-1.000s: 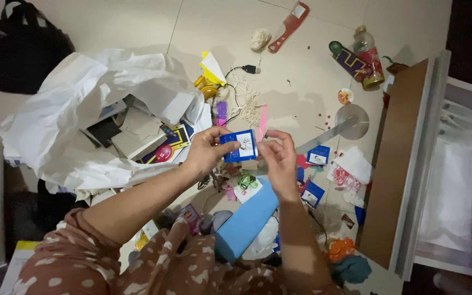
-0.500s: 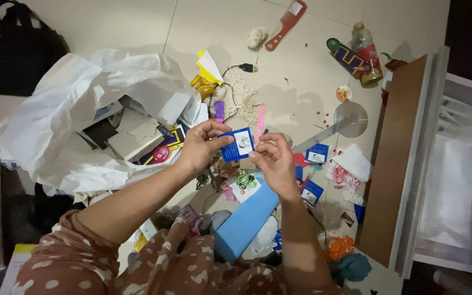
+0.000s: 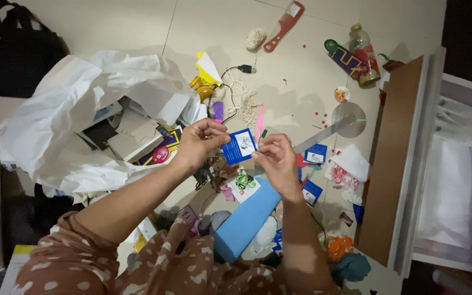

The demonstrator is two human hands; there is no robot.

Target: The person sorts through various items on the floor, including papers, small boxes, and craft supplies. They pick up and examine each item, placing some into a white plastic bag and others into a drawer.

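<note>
— What are the hands holding?
— A small blue card. The left hand pinches one edge and the right hand pinches the other.
— Where is it?
— Up in the air, above a messy floor. A big white bag lies to the left, and a blue box sits just below.

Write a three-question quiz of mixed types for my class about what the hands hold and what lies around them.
1. True or false: both hands grip the blue card.
2. Which lies nearest the top edge? A red comb; B blue box; C silver disc.
3. Fill in: the left hand is nearer the ____ plastic bag.

Key: 1 true, the right hand pinches it too; 2 A; 3 white.
</note>
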